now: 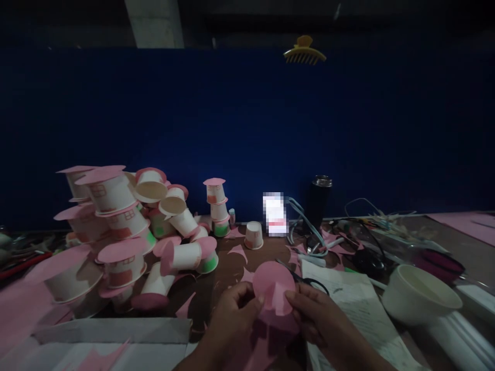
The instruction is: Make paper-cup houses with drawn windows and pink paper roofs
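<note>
On the left, piled paper cups [110,190] already carry pink discs [103,174]; mid-tabletop [273,248] one bare cup [253,237] lacks any. Nearer, left hand [240,305] and right hand [315,310] pinch a loose disc [273,278], seemingly part-folded, not yet on a cup.

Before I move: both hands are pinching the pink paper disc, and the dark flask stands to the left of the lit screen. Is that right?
Not quite: the dark flask stands to the right of the lit screen, as the head view shows. The rest holds: the left hand and the right hand both pinch the pink paper disc.
</note>
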Available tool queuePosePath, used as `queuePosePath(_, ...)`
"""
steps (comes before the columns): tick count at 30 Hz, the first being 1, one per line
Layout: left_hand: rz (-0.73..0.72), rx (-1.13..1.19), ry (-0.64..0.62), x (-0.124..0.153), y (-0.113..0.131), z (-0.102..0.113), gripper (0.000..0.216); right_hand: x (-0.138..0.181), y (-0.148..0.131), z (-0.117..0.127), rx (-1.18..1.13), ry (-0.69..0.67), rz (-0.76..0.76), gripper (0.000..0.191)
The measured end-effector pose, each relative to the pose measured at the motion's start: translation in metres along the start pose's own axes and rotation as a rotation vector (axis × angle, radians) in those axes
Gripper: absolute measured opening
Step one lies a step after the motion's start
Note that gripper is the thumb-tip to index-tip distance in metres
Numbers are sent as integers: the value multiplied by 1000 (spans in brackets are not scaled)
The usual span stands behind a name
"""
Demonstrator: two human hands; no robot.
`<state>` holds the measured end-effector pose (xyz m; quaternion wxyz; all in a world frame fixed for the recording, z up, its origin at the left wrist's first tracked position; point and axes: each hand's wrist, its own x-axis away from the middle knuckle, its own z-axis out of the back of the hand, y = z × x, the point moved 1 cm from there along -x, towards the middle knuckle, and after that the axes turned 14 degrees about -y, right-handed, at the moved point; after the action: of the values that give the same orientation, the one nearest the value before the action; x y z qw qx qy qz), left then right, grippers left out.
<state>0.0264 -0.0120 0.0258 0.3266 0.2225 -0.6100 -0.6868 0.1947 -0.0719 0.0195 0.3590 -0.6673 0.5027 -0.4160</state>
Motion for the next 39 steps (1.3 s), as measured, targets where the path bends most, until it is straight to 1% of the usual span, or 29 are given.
queuePosePath(2, 39, 46, -10, -2, -5, 1, 28, -2, 4, 0, 26, 28, -15, 36)
queuePosePath(6, 82, 12, -13, -5, -15, 1, 31, -8, 12, 4, 47, 82, -29, 41)
queuePosePath(8, 106, -2, -12, -6, -18, 0, 34, -11, 16, 7, 76, 112, -32, 43)
queuePosePath(11, 101, -30, -11, -5, -17, 0, 35, -13, 18, 9, 119, 132, -36, 45)
queuePosePath(16, 114, 3, -22, -4, -13, -2, 35, -10, 15, 8, 199, 125, -21, 39)
queuePosePath(22, 93, 25, -16, -5, -11, -3, 34, -7, 12, 6, 310, 149, 3, 31)
queuePosePath(31, 108, 109, -37, -4, -14, -4, 37, -5, 8, 3, 444, 176, 23, 27)
queuePosePath(39, 106, 101, -35, -5, -16, -2, 41, -3, 7, 1, 508, 179, 16, 27)
